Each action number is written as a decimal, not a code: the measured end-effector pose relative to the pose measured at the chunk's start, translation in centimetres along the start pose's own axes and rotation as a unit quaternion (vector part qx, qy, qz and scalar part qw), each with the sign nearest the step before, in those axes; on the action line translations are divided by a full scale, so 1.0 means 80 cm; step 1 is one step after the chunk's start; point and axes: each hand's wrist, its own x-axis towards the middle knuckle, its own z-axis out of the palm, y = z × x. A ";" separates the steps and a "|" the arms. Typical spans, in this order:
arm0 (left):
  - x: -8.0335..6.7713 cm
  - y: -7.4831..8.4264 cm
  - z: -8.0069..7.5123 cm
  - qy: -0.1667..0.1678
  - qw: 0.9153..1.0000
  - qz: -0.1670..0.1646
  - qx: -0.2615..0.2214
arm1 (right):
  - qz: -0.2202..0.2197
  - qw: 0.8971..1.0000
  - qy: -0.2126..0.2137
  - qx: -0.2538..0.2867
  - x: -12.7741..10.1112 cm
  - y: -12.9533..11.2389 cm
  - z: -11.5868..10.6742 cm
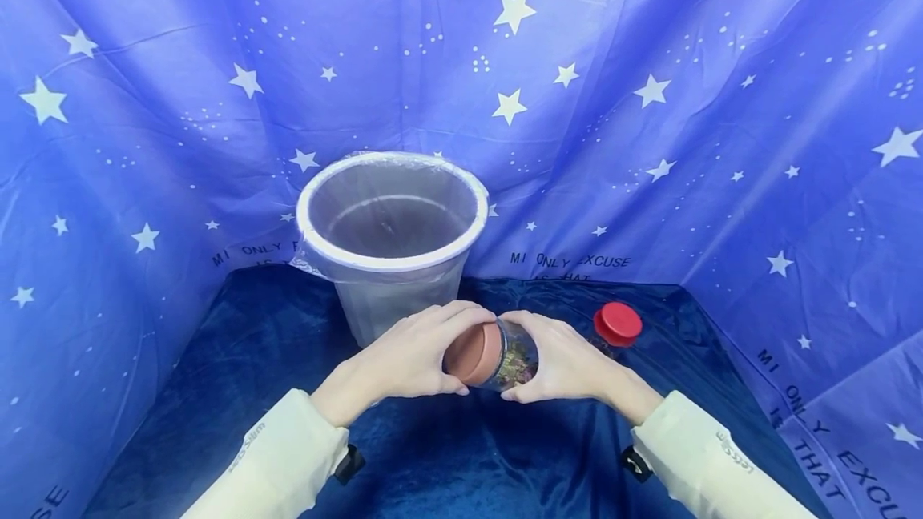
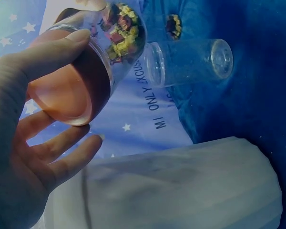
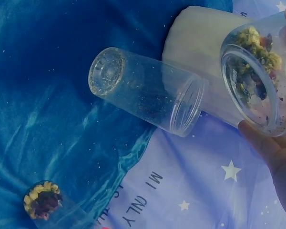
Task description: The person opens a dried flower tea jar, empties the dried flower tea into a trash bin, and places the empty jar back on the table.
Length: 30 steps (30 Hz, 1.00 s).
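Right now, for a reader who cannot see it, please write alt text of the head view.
A left hand grips the brown lid and a right hand the body of a clear jar of dried flowers. Beyond are a plastic-lined white bin and a red-lidded container on dark blue cloth, before a starry curtain.

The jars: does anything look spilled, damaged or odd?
No obvious spill or damage stands out. One clear jar looks odd: lidless, with specks on its wall, while the dried-flower jar, tipped sideways, wears an orange-brown lid and another jar has a red lid.
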 end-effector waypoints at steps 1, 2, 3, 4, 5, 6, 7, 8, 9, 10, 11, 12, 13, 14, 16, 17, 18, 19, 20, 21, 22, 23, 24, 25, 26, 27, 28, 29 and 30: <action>0.000 0.000 0.000 0.003 1.000 0.001 0.002 | -0.002 1.000 0.001 0.000 0.000 0.000 0.000; 0.000 0.001 0.000 0.005 1.000 0.001 0.004 | -0.004 1.000 0.002 -0.001 0.000 0.000 0.000; 0.000 0.001 0.000 0.006 1.000 0.001 0.004 | -0.004 1.000 0.002 -0.002 -0.001 0.000 0.000; 0.001 0.001 0.000 0.006 1.000 -0.001 0.005 | -0.005 1.000 0.002 -0.003 -0.001 0.000 0.000; 0.000 0.001 0.000 0.007 1.000 -0.002 0.005 | -0.006 1.000 0.002 -0.003 -0.001 -0.001 0.000; 0.000 0.001 0.000 0.009 1.000 -0.003 0.003 | -0.006 1.000 0.003 -0.003 -0.001 -0.001 0.000; 0.000 0.001 0.000 0.010 1.000 -0.004 0.000 | -0.007 1.000 0.004 -0.003 -0.001 -0.001 0.000; 0.000 0.000 0.000 0.012 1.000 -0.005 -0.001 | -0.008 1.000 0.005 -0.003 -0.001 -0.001 0.000; 0.000 0.000 0.000 0.014 1.000 -0.006 -0.004 | -0.008 1.000 0.006 -0.002 -0.001 -0.001 0.000; -0.001 0.000 0.000 0.016 1.000 -0.009 -0.006 | -0.009 1.000 0.006 0.000 -0.001 -0.001 0.001; -0.001 0.000 0.000 0.017 1.000 -0.012 -0.007 | -0.010 1.000 0.006 0.001 -0.001 -0.002 0.001; -0.001 0.000 0.000 0.018 1.000 -0.015 -0.010 | -0.011 1.000 0.006 0.002 -0.002 -0.001 0.002; -0.002 0.000 0.001 0.018 1.000 -0.018 -0.009 | -0.012 1.000 0.007 0.003 -0.002 -0.001 0.002; -0.002 0.000 0.001 0.018 1.000 -0.022 -0.009 | -0.013 1.000 0.007 0.003 -0.002 -0.001 0.003; -0.003 0.000 0.001 0.016 0.999 -0.031 -0.008 | -0.015 1.000 0.007 0.002 -0.002 -0.001 0.003; -0.003 0.001 0.002 0.016 0.999 -0.035 -0.008 | -0.017 1.000 0.008 0.000 -0.002 -0.001 0.004; -0.003 0.001 0.002 0.016 0.999 -0.041 -0.010 | -0.017 1.000 0.009 -0.002 -0.002 -0.001 0.004; -0.003 0.001 0.002 0.016 0.999 -0.047 -0.011 | -0.019 1.000 0.010 -0.002 -0.002 -0.001 0.004; -0.004 0.001 0.002 0.016 0.998 -0.053 -0.014 | -0.020 1.000 0.010 -0.003 -0.002 -0.001 0.004; -0.004 0.001 0.002 0.017 0.998 -0.060 -0.018 | -0.020 1.000 0.010 -0.003 -0.002 -0.002 0.004; -0.004 0.001 0.002 0.018 0.997 -0.065 -0.022 | -0.021 1.000 0.011 -0.002 -0.002 -0.002 0.004; -0.004 0.001 0.002 0.019 0.997 -0.070 -0.026 | -0.021 1.000 0.012 -0.002 -0.002 -0.003 0.004; -0.004 0.001 0.002 0.019 0.997 -0.074 -0.030 | -0.021 1.000 0.012 -0.001 -0.002 -0.003 0.003; -0.004 0.001 0.002 0.020 0.996 -0.076 -0.035 | -0.022 1.000 0.013 -0.001 -0.002 -0.004 0.003; -0.004 0.001 0.001 0.020 0.996 -0.076 -0.038 | -0.022 1.000 0.015 -0.003 -0.002 -0.004 0.003; -0.003 0.001 0.001 0.020 0.996 -0.077 -0.041 | -0.022 1.000 0.016 -0.005 -0.002 -0.004 0.003; -0.003 0.001 0.001 0.019 0.996 -0.077 -0.043 | -0.022 1.000 0.017 -0.008 -0.002 -0.003 0.002; -0.003 0.001 0.001 0.019 0.996 -0.077 -0.045 | -0.022 1.000 0.019 -0.010 -0.003 -0.003 0.002; -0.003 0.002 0.001 0.019 0.996 -0.077 -0.048 | -0.023 0.999 0.020 -0.013 -0.003 -0.003 0.002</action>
